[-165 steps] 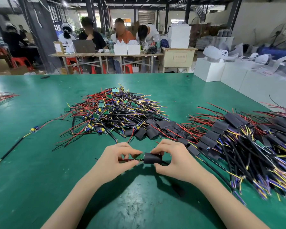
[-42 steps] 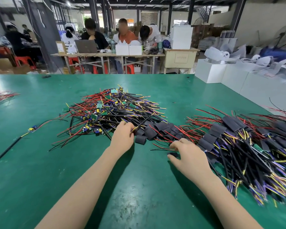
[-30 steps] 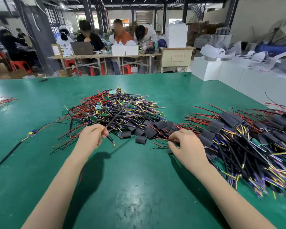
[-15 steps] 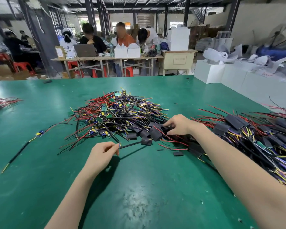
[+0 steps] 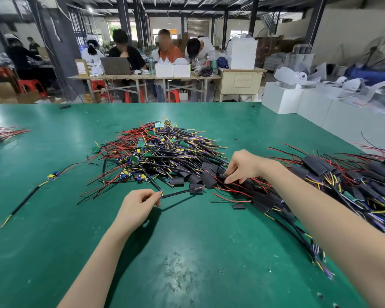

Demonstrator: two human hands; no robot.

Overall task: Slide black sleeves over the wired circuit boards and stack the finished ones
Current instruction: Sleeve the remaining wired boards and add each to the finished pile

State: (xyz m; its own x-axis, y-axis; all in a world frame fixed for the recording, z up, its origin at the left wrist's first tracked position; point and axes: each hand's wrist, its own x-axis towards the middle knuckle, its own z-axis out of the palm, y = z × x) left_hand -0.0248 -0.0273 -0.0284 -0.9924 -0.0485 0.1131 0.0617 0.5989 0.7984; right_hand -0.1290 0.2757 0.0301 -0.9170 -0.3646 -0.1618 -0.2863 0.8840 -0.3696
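Note:
A heap of bare wired circuit boards with red, black and yellow leads lies mid-table. Loose black sleeves lie scattered at its near right edge. The stack of sleeved boards spreads along the right. My left hand pinches the end of a black cable that runs right toward the sleeves. My right hand reaches into the loose sleeves, its fingertips curled down onto one; whether it has a hold on it I cannot tell.
The green table has a single wired board with a long black lead at the left. A bundle of red wires lies at the far left edge. White boxes stand beyond the right edge. People sit at a far table.
My left hand drew a black cable out of the heap toward me. My right hand left the finished stack and moved up-left into the loose sleeves.

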